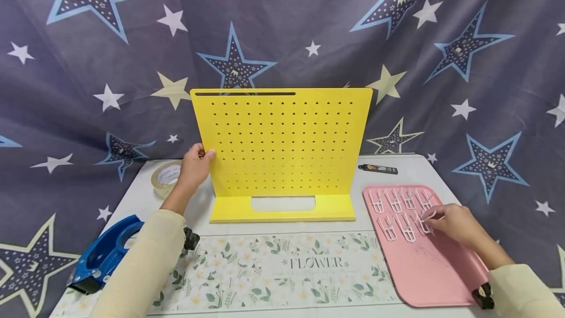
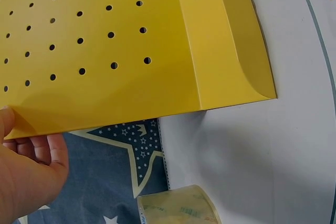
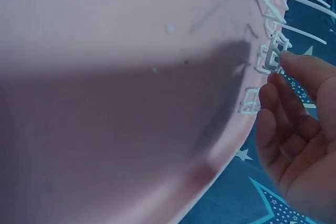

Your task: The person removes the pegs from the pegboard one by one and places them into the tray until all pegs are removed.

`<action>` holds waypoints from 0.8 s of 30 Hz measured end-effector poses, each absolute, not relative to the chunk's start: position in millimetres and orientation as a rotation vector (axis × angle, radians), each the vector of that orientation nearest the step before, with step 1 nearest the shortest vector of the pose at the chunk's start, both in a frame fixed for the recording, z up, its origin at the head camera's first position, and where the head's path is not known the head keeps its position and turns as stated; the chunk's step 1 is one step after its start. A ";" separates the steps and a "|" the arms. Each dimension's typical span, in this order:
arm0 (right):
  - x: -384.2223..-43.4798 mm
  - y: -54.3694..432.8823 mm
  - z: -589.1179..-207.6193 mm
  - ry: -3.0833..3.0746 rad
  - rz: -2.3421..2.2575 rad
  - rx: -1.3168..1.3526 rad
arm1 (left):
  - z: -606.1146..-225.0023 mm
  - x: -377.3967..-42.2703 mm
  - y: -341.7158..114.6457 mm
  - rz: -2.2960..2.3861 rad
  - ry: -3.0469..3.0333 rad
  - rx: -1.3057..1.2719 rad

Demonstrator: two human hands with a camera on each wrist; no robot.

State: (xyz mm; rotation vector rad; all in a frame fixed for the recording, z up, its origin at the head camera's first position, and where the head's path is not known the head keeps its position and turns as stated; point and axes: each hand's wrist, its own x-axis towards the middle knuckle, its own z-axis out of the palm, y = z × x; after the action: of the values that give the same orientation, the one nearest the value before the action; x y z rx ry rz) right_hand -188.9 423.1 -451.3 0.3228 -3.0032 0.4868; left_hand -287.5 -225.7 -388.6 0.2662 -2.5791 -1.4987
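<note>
A yellow pegboard [image 1: 278,137] stands upright on its folded base, with rows of small holes across its face. At its left edge, my left hand [image 1: 194,168] grips the sheet, thumb in front and fingers behind, as the left wrist view [image 2: 31,174] confirms. Over on the right lies a pink tray [image 1: 434,271] bearing several white wire hooks [image 1: 407,227] in two rows. My right hand [image 1: 456,225] is above the tray, pinching one white wire hook [image 3: 274,53] between thumb and forefinger. Whether that hook still touches the tray cannot be told.
Left of the board sits a roll of clear tape [image 1: 161,188], with a blue tape dispenser [image 1: 94,261] nearer me. A black pen-like item [image 1: 378,169] lies behind the tray. A floral mat [image 1: 273,288] covers the table front; a star-patterned curtain [image 1: 282,9] hangs behind.
</note>
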 end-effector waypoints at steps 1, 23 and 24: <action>-189.0 423.6 -453.4 -3.001 0.491 0.329 | -388.7 -287.5 -225.8 -1.498 -2.580 0.265; -188.2 425.3 -458.9 -3.057 0.540 0.276 | -386.8 -286.7 -222.6 -1.470 -2.597 0.281; -187.9 425.7 -456.9 -3.054 0.546 0.263 | -386.7 -286.3 -222.9 -1.465 -2.600 0.277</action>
State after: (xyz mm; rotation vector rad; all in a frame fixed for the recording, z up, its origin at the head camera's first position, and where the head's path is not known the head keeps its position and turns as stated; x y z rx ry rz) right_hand -187.9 425.7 -456.9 0.2629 -3.0537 0.5462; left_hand -286.3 -222.9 -386.7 0.2774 -2.6002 -1.4650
